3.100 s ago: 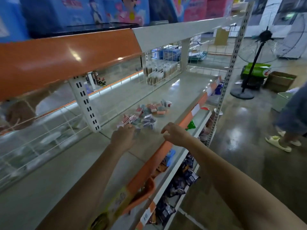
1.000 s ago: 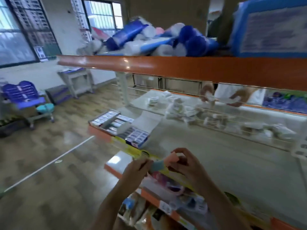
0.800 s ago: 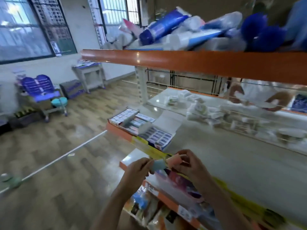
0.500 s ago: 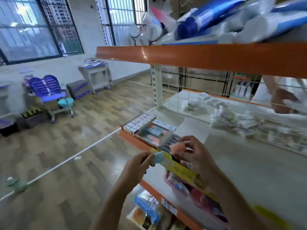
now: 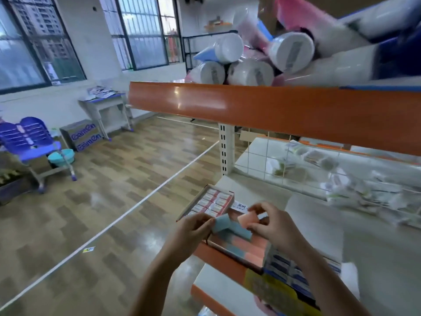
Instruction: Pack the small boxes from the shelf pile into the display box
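Both hands, left hand (image 5: 193, 231) and right hand (image 5: 273, 226), are pinching small boxes (image 5: 230, 226), needing level lowering into the display box (image 5: 241, 247).

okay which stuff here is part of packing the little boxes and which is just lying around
Part of the job:
left hand
right hand
teal small boxes
orange small box
display box

Just lying about:
wrapped rolls
blue chair
teal bucket
cardboard carton
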{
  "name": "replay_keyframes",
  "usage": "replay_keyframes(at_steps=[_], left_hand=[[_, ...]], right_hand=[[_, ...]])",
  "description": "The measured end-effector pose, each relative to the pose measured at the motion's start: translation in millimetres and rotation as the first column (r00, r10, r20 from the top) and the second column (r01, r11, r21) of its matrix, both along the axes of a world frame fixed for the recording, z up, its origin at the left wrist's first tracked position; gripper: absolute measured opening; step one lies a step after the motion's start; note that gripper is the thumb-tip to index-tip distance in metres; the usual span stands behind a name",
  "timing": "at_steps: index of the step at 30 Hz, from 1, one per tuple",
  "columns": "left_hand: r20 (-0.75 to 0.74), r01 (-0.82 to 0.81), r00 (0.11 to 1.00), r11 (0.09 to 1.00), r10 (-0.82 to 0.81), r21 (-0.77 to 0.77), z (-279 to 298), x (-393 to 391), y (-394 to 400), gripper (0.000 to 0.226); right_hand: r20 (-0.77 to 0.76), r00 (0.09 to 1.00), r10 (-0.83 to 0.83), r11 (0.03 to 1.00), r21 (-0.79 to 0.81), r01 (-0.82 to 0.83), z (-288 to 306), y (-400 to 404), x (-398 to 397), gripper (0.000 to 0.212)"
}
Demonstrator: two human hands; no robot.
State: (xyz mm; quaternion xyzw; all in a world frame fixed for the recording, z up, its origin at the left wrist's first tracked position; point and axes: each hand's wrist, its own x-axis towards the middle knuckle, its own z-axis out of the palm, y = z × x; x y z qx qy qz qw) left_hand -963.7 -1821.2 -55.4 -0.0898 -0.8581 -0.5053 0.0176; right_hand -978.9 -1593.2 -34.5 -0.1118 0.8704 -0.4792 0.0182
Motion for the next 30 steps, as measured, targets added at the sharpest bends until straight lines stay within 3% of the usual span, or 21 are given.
replay_keyframes(at_steps=[5, 8, 11, 16, 23, 30], left_hand=[[-0.011, 0.179, 0.983, 0.964, -0.184, -0.196, -0.9, -45.4, -7.8, 0.017], [-0.009, 0.284, 0.956, 0.929, -0.295, -0.236, -1.1, -67.3, -8.4, 0.017], [-0.041, 0.397, 0.896, 0.84, -0.442, -0.369, 2.4, -83.6, -7.3, 0.008], [-0.053, 0.471, 0.826, 0.74, -0.561, -0.481, 7.0, -97.7, -2.7, 0.021], [0.005, 0.474, 0.795, 0.617, -0.606, -0.627, 3.2, -96.9, 4.6, 0.024], [0.012, 0.43, 0.814, 0.589, -0.581, -0.684, -2.0, -87.3, 11.9, 0.021]], right_hand=[[-0.029, 0.997, -0.071, 0.948, 0.309, 0.076, -0.4, -5.3, -16.0, 0.03], [-0.007, 0.987, -0.158, 0.911, 0.385, 0.149, -2.3, -6.6, -13.5, 0.031], [-0.009, 0.972, -0.237, 0.863, 0.458, 0.214, -6.7, -9.1, -6.6, 0.026], [-0.022, 0.939, -0.343, 0.79, 0.533, 0.302, -14.6, -14.4, 3.0, 0.022], [-0.06, 0.915, -0.398, 0.773, 0.515, 0.37, -26.4, -21.9, 3.6, 0.024], [-0.121, 0.93, -0.348, 0.731, 0.586, 0.35, -34.4, -20.3, 2.2, 0.023]])
